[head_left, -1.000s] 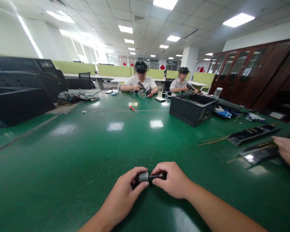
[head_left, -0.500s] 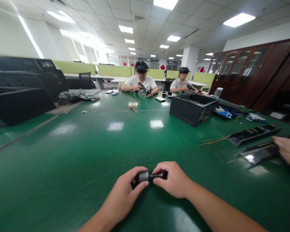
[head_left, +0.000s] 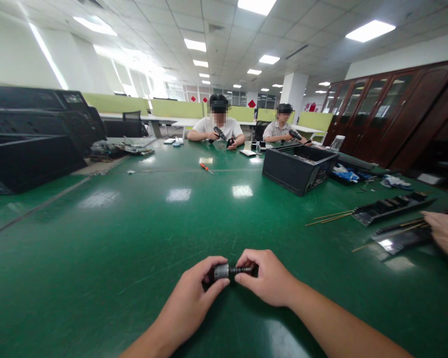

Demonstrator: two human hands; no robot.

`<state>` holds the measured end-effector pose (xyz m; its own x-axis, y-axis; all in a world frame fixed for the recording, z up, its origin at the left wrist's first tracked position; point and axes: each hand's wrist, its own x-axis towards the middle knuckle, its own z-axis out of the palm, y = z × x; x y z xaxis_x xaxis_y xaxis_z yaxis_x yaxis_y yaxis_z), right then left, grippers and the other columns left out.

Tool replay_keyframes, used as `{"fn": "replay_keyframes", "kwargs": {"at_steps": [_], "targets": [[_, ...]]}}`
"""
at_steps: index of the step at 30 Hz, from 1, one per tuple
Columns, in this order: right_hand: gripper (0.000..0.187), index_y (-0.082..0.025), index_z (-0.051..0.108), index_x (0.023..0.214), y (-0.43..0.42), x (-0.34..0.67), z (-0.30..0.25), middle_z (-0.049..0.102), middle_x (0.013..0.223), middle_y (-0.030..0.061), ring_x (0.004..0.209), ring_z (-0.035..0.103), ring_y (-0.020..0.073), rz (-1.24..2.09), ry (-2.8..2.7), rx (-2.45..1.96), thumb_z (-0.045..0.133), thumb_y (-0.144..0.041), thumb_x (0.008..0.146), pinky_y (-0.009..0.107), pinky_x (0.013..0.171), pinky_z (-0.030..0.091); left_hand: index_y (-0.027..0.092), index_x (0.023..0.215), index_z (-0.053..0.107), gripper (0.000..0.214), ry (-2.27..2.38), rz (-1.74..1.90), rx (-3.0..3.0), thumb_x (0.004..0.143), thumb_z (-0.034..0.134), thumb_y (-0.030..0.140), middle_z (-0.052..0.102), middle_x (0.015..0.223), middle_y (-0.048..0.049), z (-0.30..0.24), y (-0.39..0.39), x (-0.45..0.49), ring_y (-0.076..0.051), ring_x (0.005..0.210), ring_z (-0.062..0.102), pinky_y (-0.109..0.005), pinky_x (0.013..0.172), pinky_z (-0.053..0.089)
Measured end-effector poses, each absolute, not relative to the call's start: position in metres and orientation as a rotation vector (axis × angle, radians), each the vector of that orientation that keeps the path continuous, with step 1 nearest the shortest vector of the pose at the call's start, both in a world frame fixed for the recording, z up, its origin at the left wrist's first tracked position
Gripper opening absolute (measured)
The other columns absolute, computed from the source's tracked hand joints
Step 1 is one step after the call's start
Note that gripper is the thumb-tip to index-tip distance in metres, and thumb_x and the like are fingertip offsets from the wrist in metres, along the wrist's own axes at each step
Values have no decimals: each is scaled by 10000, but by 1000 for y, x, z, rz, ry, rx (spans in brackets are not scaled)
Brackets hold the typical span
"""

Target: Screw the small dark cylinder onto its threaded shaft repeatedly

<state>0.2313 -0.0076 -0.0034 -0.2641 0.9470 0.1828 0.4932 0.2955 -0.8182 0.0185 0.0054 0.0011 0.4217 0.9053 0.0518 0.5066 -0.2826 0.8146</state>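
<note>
Low in the middle of the view, a small grey metal cylinder with a dark ridged shaft [head_left: 221, 271] lies level between my hands; it looks like a small motor. My left hand [head_left: 194, 293] is closed round the cylinder, thumb in front and fingers behind. From the other side, my right hand [head_left: 271, 278] curls its thumb and fingers about the shaft's right end. Part of the shaft's tip is hidden by the right fingers. Both hands are just above or on the green table [head_left: 142, 238]; which of the two, I cannot tell.
A red screwdriver [head_left: 206, 168] lies farther off. Right of it stands a black computer case [head_left: 300, 171]. Thin brass rods [head_left: 330, 217] and black trays [head_left: 392, 206] lie at right near another person's hand [head_left: 446, 231]. Two people sit opposite. More black cases [head_left: 33, 159] stand left.
My right thumb has shifted a touch to the left along the shaft. My left hand keeps its hold, and the rest looks the same.
</note>
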Motion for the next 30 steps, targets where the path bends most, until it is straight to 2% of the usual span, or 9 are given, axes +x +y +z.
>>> {"fn": "replay_keyframes", "kwargs": {"at_steps": [30], "targets": [[69, -181, 716, 860, -5, 238, -2, 671, 726, -13, 682, 597, 139, 872, -1847, -1285, 686, -169, 799, 238, 662, 434, 259, 1127, 663, 295, 1270, 769, 1957, 850, 609, 342, 700, 992, -7, 4, 4, 16, -194, 830, 608, -311, 805, 481]]}}
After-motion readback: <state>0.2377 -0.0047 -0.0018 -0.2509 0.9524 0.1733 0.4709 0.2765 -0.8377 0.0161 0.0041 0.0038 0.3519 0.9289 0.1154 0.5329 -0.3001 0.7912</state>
